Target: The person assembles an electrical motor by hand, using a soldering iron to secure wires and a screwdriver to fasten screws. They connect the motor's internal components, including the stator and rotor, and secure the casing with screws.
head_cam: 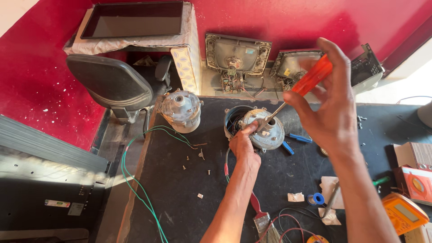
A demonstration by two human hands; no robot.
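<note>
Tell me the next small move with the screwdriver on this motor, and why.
Probably turn the screwdriver with the right hand: its tip already sits on the grey motor cover, which the left hand steadies.

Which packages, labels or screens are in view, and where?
Cardboard boxes: right table edge, brown and red-orange, rectangular.
Multimeter: bottom right, orange, small grey screen.
Picture tubes: two against the red wall, grey backs, the right one with a small yellow sticker.
Flat panel: top left, dark, rectangular.

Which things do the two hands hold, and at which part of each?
The right hand holds a screwdriver by its orange handle. The left hand steadies the grey motor housing at its top edge.
</note>
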